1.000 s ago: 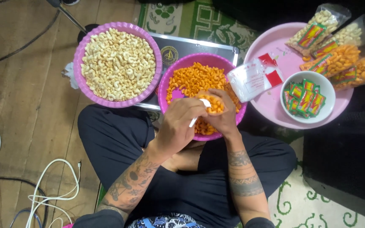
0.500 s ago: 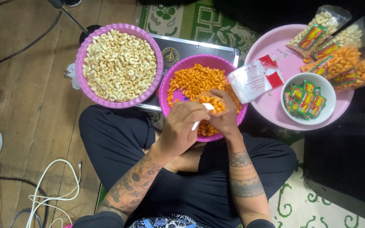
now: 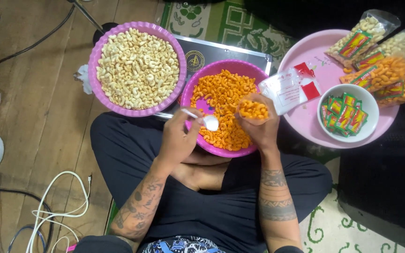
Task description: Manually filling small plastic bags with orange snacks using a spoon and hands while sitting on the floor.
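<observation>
1. Right then, my left hand (image 3: 176, 140) had its fingers pinched together on a small white spoon (image 3: 206, 121), whose scoop end hung over the near part of the magenta bowl (image 3: 198, 79).
2. My right hand (image 3: 258, 129) was curled shut around a little clear bag (image 3: 253, 108) packed with orange curls, held just above the same bowl's right side.
3. That magenta bowl sat in front of my crossed legs, heaped with loose orange snacks (image 3: 221, 93), some bare bottom showing at the left.
4. Touching it on the left stood a lilac bowl (image 3: 100, 51) full of pale cream curls (image 3: 137, 68).
5. Behind both bowls lay a dark flat case (image 3: 212, 52) with a round gold emblem.
6. Off to the right, a pink tray (image 3: 305, 56) carried a white bowl (image 3: 369, 100) of small green and red packets (image 3: 342, 111), some flat white and red sachets (image 3: 289, 89), and filled snack bags (image 3: 380, 70) along its far edge.
7. White cables (image 3: 55, 206) curled over the wooden floor (image 3: 33, 93) on my left.
</observation>
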